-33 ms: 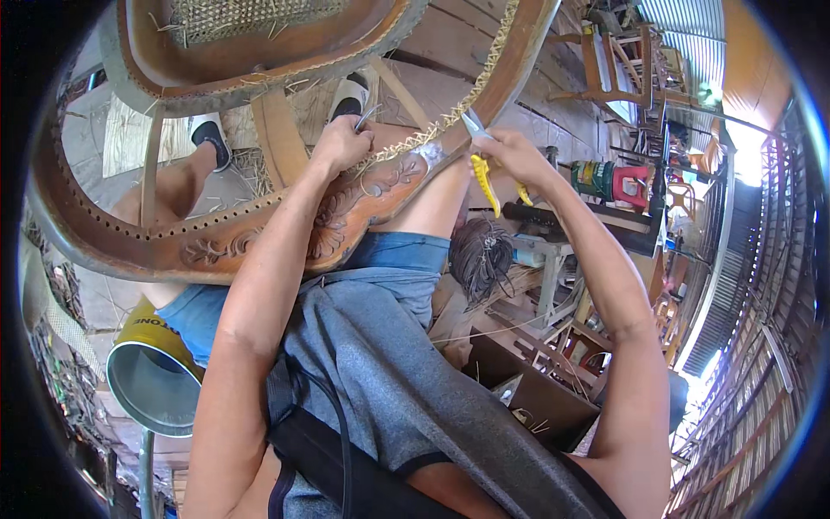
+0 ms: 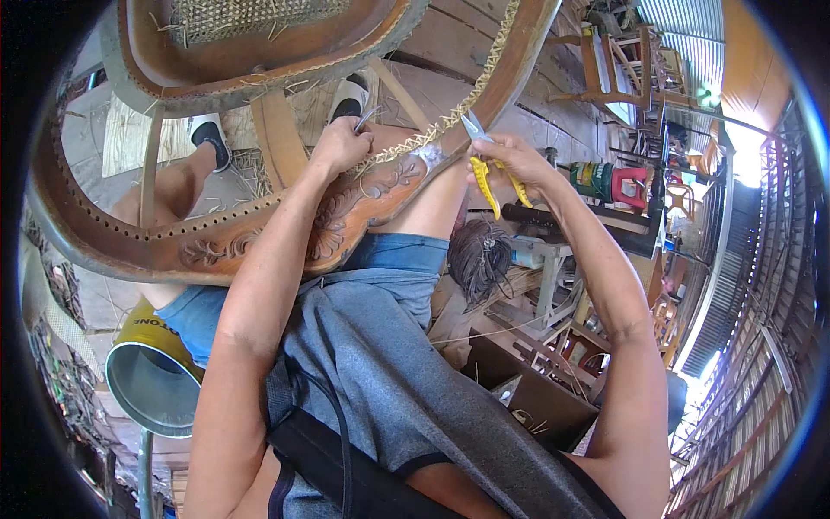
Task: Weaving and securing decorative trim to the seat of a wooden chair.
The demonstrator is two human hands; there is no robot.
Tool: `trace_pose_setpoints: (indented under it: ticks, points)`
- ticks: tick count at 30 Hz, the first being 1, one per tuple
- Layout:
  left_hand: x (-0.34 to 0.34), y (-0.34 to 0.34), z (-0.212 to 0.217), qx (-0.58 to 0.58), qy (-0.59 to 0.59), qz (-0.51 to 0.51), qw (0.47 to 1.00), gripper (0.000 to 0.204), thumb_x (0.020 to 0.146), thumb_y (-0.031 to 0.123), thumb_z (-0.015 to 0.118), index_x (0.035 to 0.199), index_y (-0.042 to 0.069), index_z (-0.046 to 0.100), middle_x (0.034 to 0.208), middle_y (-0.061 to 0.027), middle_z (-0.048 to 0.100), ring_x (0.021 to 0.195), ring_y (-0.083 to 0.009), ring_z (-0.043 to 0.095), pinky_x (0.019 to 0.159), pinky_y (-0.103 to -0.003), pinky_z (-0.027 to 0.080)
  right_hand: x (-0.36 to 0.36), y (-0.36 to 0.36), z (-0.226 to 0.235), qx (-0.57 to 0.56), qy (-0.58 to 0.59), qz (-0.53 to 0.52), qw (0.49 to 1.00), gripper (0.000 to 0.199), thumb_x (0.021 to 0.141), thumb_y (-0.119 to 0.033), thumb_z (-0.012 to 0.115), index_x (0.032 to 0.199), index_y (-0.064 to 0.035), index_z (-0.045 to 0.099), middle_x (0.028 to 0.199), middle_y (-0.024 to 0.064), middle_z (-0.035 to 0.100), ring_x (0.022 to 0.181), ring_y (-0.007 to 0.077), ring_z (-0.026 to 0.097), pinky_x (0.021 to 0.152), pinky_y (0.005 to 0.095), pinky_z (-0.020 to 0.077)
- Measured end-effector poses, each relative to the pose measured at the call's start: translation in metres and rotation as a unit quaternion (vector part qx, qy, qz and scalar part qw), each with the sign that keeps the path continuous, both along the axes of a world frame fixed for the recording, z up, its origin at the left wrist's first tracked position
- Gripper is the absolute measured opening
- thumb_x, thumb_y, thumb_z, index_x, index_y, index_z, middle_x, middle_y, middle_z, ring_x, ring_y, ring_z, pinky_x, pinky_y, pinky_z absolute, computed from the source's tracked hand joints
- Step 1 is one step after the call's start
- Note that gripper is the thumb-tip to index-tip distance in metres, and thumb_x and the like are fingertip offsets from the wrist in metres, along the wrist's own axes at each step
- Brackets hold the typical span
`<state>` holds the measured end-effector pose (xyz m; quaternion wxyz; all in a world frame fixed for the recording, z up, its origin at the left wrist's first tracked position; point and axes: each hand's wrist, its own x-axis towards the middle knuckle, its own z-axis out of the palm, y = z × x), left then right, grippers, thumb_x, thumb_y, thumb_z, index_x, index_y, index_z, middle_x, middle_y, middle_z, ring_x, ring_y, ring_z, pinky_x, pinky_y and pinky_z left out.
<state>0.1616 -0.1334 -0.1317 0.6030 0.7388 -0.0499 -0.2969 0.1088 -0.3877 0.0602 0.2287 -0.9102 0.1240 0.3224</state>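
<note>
Person seated, carved wooden chair frame (image 2: 259,238) lying across the lap, curved rail with a row of small holes facing up. Left hand (image 2: 341,145) is closed on the rail, pinching the woven cane edging (image 2: 450,121) where it meets the carved section; a thin metal tool tip seems to poke out above the fingers (too small to be sure what it is). Right hand (image 2: 510,160) is wrapped around yellow-handled snips (image 2: 486,169), blades pointing up and touching the cane edging on the rail just beside the left hand. Blades look nearly shut, can't tell if a strand is between them.

Step in hand, as I read it: trimming or picking at the cane binding along the rail, left hand steadying the strip, right hand working the cutter at the loose end. The next move would call for keeping the strip taut with the left hand and placing the blade tips close to the wood without nicking the carving.

Around: woven cane seat panel (image 2: 242,17) of the same chair at top, yellow tin can (image 2: 156,381) by the left knee, plank floor (image 2: 450,52), green-red power tool (image 2: 609,182) on a cluttered worktop (image 2: 553,251) to the right.
</note>
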Motion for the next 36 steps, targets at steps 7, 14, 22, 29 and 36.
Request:
trace_pose_setpoints:
  ticks: [7, 14, 22, 29, 36]
  points:
    - [-0.002, 0.001, 0.008, 0.012, -0.005, -0.013, 1.000, 0.021, 0.082, 0.020, 0.060, 0.087, 0.001, 0.068, 0.079, -0.0192, 0.069, 0.081, -0.0314, 0.068, 0.077, -0.040, 0.051, 0.023, 0.034, 0.020, 0.150, 0.189, -0.311, 0.919, 0.033, 0.097, -0.035, 0.055, 0.092, -0.0031, 0.061, 0.079, 0.0036, 0.062, 0.064, 0.0139, 0.064, 0.053, 0.0310, 0.0557]
    - [-0.003, -0.003, 0.001, -0.008, -0.004, -0.014, 1.000, 0.022, 0.082, 0.020, 0.058, 0.089, 0.000, 0.066, 0.081, -0.0206, 0.068, 0.083, -0.0334, 0.068, 0.077, -0.041, 0.051, 0.036, 0.039, 0.023, 0.018, 0.175, -0.177, 0.968, 0.042, 0.099, -0.037, 0.049, 0.079, -0.0012, 0.058, 0.062, 0.0058, 0.057, 0.051, 0.0174, 0.058, 0.046, 0.0332, 0.0496]
    - [-0.002, 0.003, 0.005, 0.000, 0.006, -0.018, 1.000, 0.020, 0.084, 0.018, 0.059, 0.088, 0.000, 0.066, 0.080, -0.0199, 0.069, 0.083, -0.0321, 0.068, 0.077, -0.040, 0.051, 0.016, 0.027, 0.050, 0.032, 0.113, -0.091, 0.989, 0.030, 0.090, -0.027, 0.064, 0.102, 0.0004, 0.061, 0.071, 0.0025, 0.055, 0.059, 0.0120, 0.058, 0.048, 0.0278, 0.0458]
    - [0.000, -0.003, 0.004, 0.000, 0.006, -0.019, 1.000, 0.020, 0.084, 0.018, 0.059, 0.089, -0.001, 0.066, 0.081, -0.0186, 0.069, 0.083, -0.0309, 0.068, 0.077, -0.040, 0.051, 0.032, 0.024, 0.068, 0.071, 0.166, -0.223, 0.958, 0.023, 0.087, -0.011, 0.063, 0.105, 0.0028, 0.059, 0.083, 0.0071, 0.062, 0.073, 0.0141, 0.065, 0.057, 0.0321, 0.0568]
    - [-0.001, -0.003, 0.000, 0.002, 0.003, -0.023, 1.000, 0.022, 0.084, 0.019, 0.059, 0.088, -0.001, 0.066, 0.083, -0.0208, 0.068, 0.085, -0.0320, 0.068, 0.078, -0.040, 0.050, 0.040, 0.026, 0.055, 0.049, 0.225, -0.219, 0.948, 0.027, 0.093, -0.022, 0.060, 0.106, 0.0015, 0.054, 0.089, 0.0100, 0.064, 0.070, 0.0193, 0.067, 0.058, 0.0366, 0.0604]
